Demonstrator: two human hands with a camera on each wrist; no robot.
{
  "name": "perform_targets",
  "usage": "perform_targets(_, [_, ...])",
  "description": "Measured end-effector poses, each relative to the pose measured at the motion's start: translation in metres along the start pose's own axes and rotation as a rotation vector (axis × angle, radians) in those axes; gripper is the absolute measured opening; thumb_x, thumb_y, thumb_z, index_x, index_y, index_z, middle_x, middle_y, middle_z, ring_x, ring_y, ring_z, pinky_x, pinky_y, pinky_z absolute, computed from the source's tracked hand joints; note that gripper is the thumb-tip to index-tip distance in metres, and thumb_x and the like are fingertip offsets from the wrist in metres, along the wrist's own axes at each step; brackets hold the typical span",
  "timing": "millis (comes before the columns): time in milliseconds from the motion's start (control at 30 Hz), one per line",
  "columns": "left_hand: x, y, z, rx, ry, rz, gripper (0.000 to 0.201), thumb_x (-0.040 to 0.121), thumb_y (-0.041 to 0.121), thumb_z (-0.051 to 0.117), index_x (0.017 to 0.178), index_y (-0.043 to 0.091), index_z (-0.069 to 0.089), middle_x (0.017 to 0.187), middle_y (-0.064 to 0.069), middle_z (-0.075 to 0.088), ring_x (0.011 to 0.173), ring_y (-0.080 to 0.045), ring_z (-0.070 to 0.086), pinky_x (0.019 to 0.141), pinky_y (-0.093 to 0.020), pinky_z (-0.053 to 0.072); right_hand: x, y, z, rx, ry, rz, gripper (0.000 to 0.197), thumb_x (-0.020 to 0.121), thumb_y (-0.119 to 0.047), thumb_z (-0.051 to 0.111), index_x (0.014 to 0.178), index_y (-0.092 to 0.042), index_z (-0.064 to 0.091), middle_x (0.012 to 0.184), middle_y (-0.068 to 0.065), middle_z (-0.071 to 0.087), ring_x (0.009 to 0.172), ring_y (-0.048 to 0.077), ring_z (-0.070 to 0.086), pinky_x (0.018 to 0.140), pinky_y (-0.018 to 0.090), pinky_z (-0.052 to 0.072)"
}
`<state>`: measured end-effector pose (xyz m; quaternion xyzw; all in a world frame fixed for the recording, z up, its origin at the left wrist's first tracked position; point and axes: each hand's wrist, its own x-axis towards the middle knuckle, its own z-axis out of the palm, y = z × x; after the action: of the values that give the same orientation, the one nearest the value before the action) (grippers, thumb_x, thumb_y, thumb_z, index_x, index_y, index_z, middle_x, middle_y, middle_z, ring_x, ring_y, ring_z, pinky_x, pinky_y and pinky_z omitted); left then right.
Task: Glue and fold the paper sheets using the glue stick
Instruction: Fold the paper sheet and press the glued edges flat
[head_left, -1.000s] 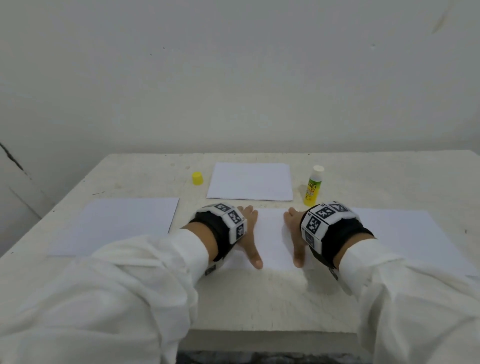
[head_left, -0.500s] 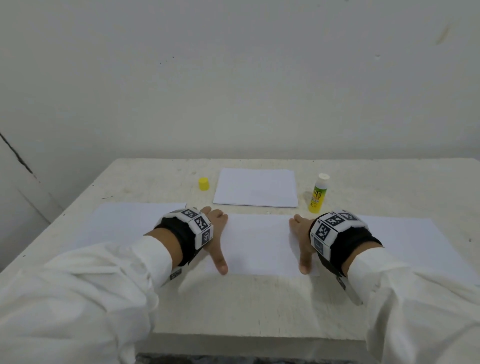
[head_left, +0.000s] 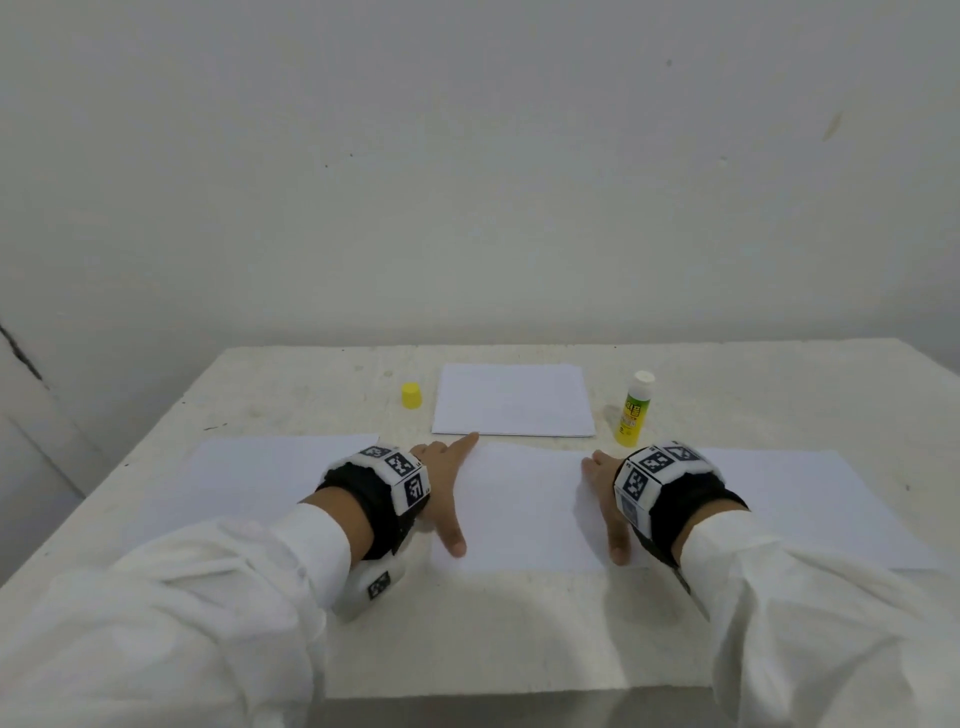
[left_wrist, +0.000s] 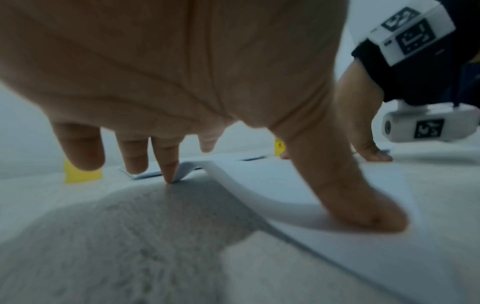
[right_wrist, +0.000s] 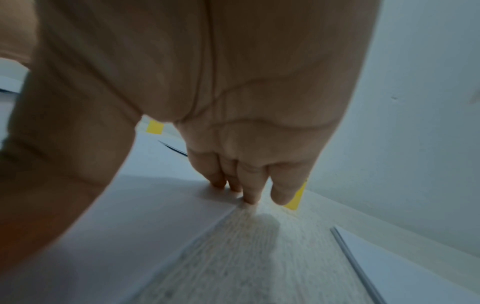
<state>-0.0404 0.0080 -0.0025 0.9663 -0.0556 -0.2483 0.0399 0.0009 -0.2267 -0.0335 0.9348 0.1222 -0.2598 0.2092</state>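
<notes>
Both hands have slid apart since a second ago, out to the two ends of the folded sheet (head_left: 524, 504) lying near the front edge of the table (head_left: 311, 395). On its left end, the left hand (head_left: 441, 493) is spread flat, thumb (left_wrist: 363, 209) pressed on the near corner and a fingertip touching down at the far corner, where the wrist view shows the paper edge bowed up a little between them. At the right end, the right hand (head_left: 605, 493) presses with its fingers (right_wrist: 249, 185) straight and close together, tips on the far corner, thumb down near the front corner. Neither hand grips anything.

Behind that sheet, toward the middle of the table, lies a smaller folded stack of paper (head_left: 511, 400). Upright just to its right, the glue stick (head_left: 634, 408) stands uncapped, and its yellow cap (head_left: 411, 396) sits apart on the stack's left side. One flat sheet (head_left: 249, 478) lies toward the left edge of the table, partly under the left sleeve, and another flat sheet (head_left: 810, 504) lies toward the right edge.
</notes>
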Motion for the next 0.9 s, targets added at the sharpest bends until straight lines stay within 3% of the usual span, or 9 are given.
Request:
perform_targets(133, [-0.011,-0.005,-0.009,-0.491,0.07,0.029,0.119,0.072,0.013,0.082,0.152,0.033,-0.004,0.14,-0.012,0.041,0.126,-0.031,0.046,0.103,-0.041,0.042,-0.005,0.002,0.0,0.11,0.004,0.014,0.132,0.041,-0.055,0.084,0.146,-0.024,0.011,0.151,0.002,0.026,0.132,0.03,0.038,0.098,0.052,0.042])
perform_targets(300, [-0.02,-0.014,0.0,-1.02,0.118,-0.011,0.059,0.078,-0.015,0.065,0.125,0.018,0.052,0.087,-0.005,0.051,0.074,-0.022,0.059,0.072,-0.035,0.058,-0.016,0.001,-0.001,0.35,0.021,0.038,0.116,0.04,-0.034,0.094,0.128,-0.023,0.02,0.137,0.006,0.042,0.128,0.032,0.043,0.099,0.05,0.044])
perform_targets(400, [-0.022,-0.015,0.007,-0.997,0.019,0.04,0.046,0.083,-0.013,0.061,0.123,0.01,0.06,0.095,-0.008,0.061,0.069,-0.02,0.064,0.074,-0.033,0.059,-0.029,0.001,-0.004,0.451,0.011,0.09,0.147,0.043,-0.028,0.094,0.147,-0.029,-0.011,0.151,0.014,0.029,0.135,0.04,0.033,0.103,0.053,0.04])
perform_targets(500, [-0.019,-0.017,0.002,-0.797,0.157,0.09,0.048,0.086,-0.006,0.061,0.127,0.018,0.061,0.117,0.005,0.054,0.073,-0.015,0.065,0.068,-0.02,0.057,-0.036,0.0,-0.006,0.548,-0.005,0.114,0.149,0.055,-0.029,0.091,0.144,-0.026,-0.029,0.152,0.015,0.029,0.136,0.038,0.033,0.107,0.051,0.035])
perform_targets(633, [-0.011,-0.034,-0.017,-0.807,0.297,0.164,0.047,0.084,-0.003,0.062,0.119,0.03,0.064,0.116,0.007,0.06,0.082,-0.016,0.065,0.083,-0.025,0.053,-0.035,-0.001,-0.016,0.899,0.145,0.076,0.113,0.067,-0.027,0.084,0.148,-0.016,0.006,0.136,0.009,0.041,0.123,0.029,0.044,0.098,0.035,0.041])
perform_targets(700, [-0.004,-0.042,-0.027,-0.881,0.352,0.163,0.042,0.084,-0.003,0.062,0.106,0.032,0.066,0.107,0.009,0.063,0.083,-0.017,0.065,0.082,-0.025,0.054,-0.029,-0.003,-0.023,1.057,0.232,0.096,0.072,0.077,-0.015,0.074,0.136,-0.016,0.031,0.118,0.007,0.045,0.104,0.023,0.05,0.083,0.027,0.043])
perform_targets(767, [0.006,-0.046,-0.035,-0.936,0.408,0.138,0.035,0.085,-0.003,0.061,0.093,0.03,0.067,0.1,0.011,0.062,0.083,-0.017,0.064,0.079,-0.022,0.053,-0.021,-0.006,-0.034,1.121,0.358,0.142,0.036,0.084,-0.003,0.061,0.115,-0.016,0.049,0.114,0.007,0.05,0.096,0.02,0.05,0.083,0.028,0.044])
perform_targets(833, [0.023,-0.047,-0.042,-0.937,0.435,0.084,0.032,0.086,-0.001,0.061,0.09,0.03,0.069,0.094,0.004,0.065,0.078,-0.015,0.062,0.082,-0.024,0.052,-0.007,-0.005,-0.046,1.056,0.427,0.176,0.028,0.088,0.0,0.05,0.111,-0.014,0.059,0.125,0.006,0.055,0.109,0.02,0.053,0.094,0.024,0.042])
perform_targets(900, [0.04,-0.044,-0.05,-0.886,0.426,0.031,0.03,0.087,0.002,0.061,0.106,0.023,0.069,0.091,-0.002,0.066,0.078,-0.015,0.061,0.082,-0.023,0.05,0.002,-0.003,-0.064,0.948,0.391,0.184,0.033,0.093,-0.003,0.046,0.124,-0.01,0.058,0.134,0.006,0.052,0.123,0.02,0.05,0.102,0.023,0.038])
